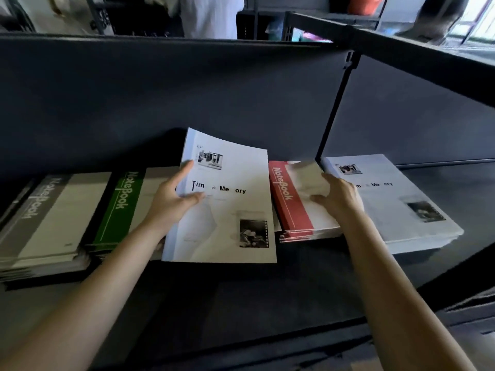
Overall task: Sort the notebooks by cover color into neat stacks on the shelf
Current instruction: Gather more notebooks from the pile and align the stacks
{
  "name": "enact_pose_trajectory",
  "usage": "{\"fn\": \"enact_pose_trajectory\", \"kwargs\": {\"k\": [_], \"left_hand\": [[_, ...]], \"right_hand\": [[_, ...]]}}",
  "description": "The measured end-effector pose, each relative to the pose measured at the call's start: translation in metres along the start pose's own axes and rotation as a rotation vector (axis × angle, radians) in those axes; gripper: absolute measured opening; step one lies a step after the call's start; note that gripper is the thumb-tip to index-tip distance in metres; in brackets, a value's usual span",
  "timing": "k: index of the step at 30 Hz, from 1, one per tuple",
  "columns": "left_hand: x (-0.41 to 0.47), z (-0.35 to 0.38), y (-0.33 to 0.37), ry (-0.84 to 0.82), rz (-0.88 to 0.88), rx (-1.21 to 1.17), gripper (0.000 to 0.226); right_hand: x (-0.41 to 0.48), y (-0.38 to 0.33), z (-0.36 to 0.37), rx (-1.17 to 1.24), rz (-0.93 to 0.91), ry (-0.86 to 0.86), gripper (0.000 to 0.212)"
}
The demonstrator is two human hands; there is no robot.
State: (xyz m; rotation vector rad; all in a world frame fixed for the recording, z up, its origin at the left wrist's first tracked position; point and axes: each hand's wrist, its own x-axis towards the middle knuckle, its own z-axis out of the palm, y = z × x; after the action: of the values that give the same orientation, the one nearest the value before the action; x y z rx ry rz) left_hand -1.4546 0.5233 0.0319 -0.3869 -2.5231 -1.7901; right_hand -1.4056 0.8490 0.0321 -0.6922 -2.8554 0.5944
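Four stacks of notebooks sit in a row on the dark shelf point(241, 303), and there's one loose notebook in play above them. From the left: one grey-spined stack point(53, 210), lying askew near the front edge. Just beside it is one green-spined stack point(120, 207), its right part hidden behind the raised book. Past the middle comes one red-spined stack point(292, 204), several copies deep. Then one white stack point(401, 199), the thickest of the lot, at the far right, touching or nearly touching the red one. A black upright post point(334, 111) rises behind the seam between those two.

Now the single white notebook point(230, 210), with two small photographs on its cover. It's tilted up off the shelf between the green and red stacks, its lower edge down near the shelf. Two hands are at work. The left hand point(171, 202) pinches that notebook at its spine edge, thumb on the cover, forefinger stretched up along the edge. The right hand point(340, 196) lies on the right edge of the red stack, fingers blurred. Gripping or merely resting, I can't tell.
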Motion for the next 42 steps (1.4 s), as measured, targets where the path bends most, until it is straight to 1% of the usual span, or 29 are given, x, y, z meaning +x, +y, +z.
{"fn": "enact_pose_trajectory", "kwargs": {"k": [1,3,5,7,10,12,14,15,18,20,22,23,25,26,28,30,32,36,38,40,42], "left_hand": [[-0.002,0.001,0.0,0.017,0.0,0.006,0.069],[-0.007,0.002,-0.001,0.045,-0.001,0.011,0.07],[-0.011,0.002,-0.003,0.07,-0.009,0.001,0.07],[-0.014,0.001,-0.002,0.084,-0.013,-0.003,0.07],[-0.015,-0.001,0.004,0.078,-0.011,0.002,0.07],[-0.014,-0.002,0.011,0.056,0.015,0.004,0.07],[-0.012,-0.002,0.017,0.029,0.042,-0.009,0.07],[-0.012,-0.001,0.021,0.016,0.05,-0.019,0.069],[-0.009,0.001,0.029,-0.013,0.087,-0.042,0.068],[-0.005,0.001,0.031,-0.031,0.102,-0.058,0.069],[-0.001,-0.001,0.031,-0.046,0.103,-0.075,0.069],[0.001,-0.002,0.032,-0.052,0.105,-0.078,0.07],[0.006,-0.006,0.031,-0.058,0.115,-0.089,0.072],[0.009,-0.008,0.032,-0.057,0.122,-0.095,0.072],[0.015,-0.007,0.035,-0.049,0.132,-0.098,0.072],[0.02,-0.001,0.04,-0.05,0.139,-0.101,0.071],[0.026,0.01,0.046,-0.051,0.13,-0.139,0.07],[0.038,0.045,0.054,-0.065,0.125,-0.222,0.068],[0.04,0.068,0.057,-0.128,0.14,-0.216,0.068],[0.045,0.092,0.06,-0.231,0.101,-0.244,0.069],[0.052,0.116,0.064,-0.345,0.043,-0.284,0.07]], "right_hand": [[0.001,0.001,0.002,0.014,-0.005,0.013,0.062],[0.001,0.002,0.007,0.018,-0.021,0.054,0.044],[-0.001,0.0,0.015,-0.058,-0.036,0.079,0.033],[-0.003,-0.005,0.023,-0.181,-0.067,0.101,0.035],[-0.003,-0.01,0.023,-0.288,-0.1,0.106,0.043],[0.002,-0.01,0.021,-0.32,-0.096,0.058,0.046],[0.001,-0.012,0.023,-0.274,-0.131,0.05,0.045],[-0.003,-0.015,0.025,-0.19,-0.175,0.065,0.044],[-0.028,-0.038,0.028,0.27,-0.296,0.059,0.042],[-0.044,-0.056,0.024,0.496,-0.309,-0.06,0.04],[-0.052,-0.068,0.025,0.719,-0.281,-0.158,0.027],[-0.055,-0.071,0.025,0.851,-0.258,-0.191,0.029],[-0.055,-0.072,0.026,1.043,-0.21,-0.239,0.064],[-0.054,-0.072,0.027,1.07,-0.203,-0.241,0.077],[-0.054,-0.072,0.025,1.042,-0.23,-0.218,0.088],[-0.054,-0.069,0.018,1.009,-0.243,-0.188,0.088],[-0.056,-0.06,0.008,0.948,-0.206,-0.143,0.084],[-0.064,-0.034,-0.01,0.761,-0.143,-0.028,0.068],[-0.068,-0.019,-0.019,0.716,-0.081,0.049,0.06],[-0.071,-0.003,-0.028,0.661,0.034,0.132,0.064],[-0.071,0.012,-0.035,0.539,0.166,0.205,0.063]]}}
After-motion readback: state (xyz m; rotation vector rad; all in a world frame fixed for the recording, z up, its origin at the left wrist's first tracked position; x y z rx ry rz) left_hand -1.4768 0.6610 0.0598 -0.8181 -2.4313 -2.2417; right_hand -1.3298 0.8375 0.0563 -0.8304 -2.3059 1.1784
